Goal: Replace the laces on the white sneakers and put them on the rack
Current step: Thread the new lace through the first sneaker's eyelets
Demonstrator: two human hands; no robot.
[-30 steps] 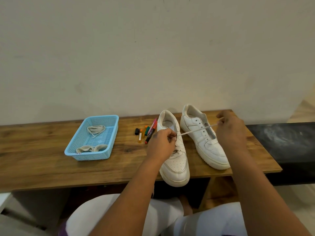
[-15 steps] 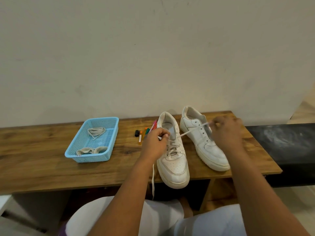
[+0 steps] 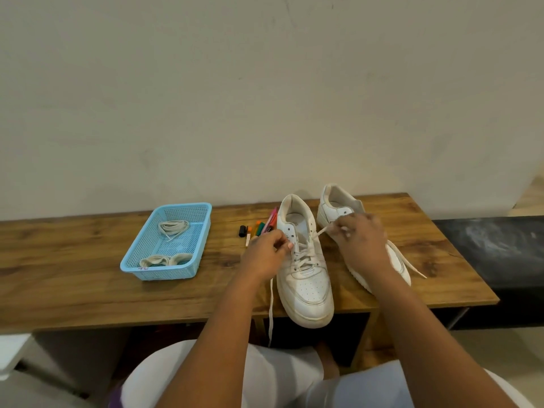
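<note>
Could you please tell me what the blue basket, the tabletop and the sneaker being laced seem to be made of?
Light-blue rectangular mesh basket: probably moulded plastic, uniform colour, perforated grid walls. Brown tabletop: wood or wood-look laminate, visible grain and knots, matt. White low-top sneaker: smooth leather or synthetic, faint sheen, perforated toe, thick rubbery-looking sole.

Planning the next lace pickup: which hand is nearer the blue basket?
Left. The left hand is just right of the basket, by the laced sneaker; the right hand is beyond that sneaker.
</note>
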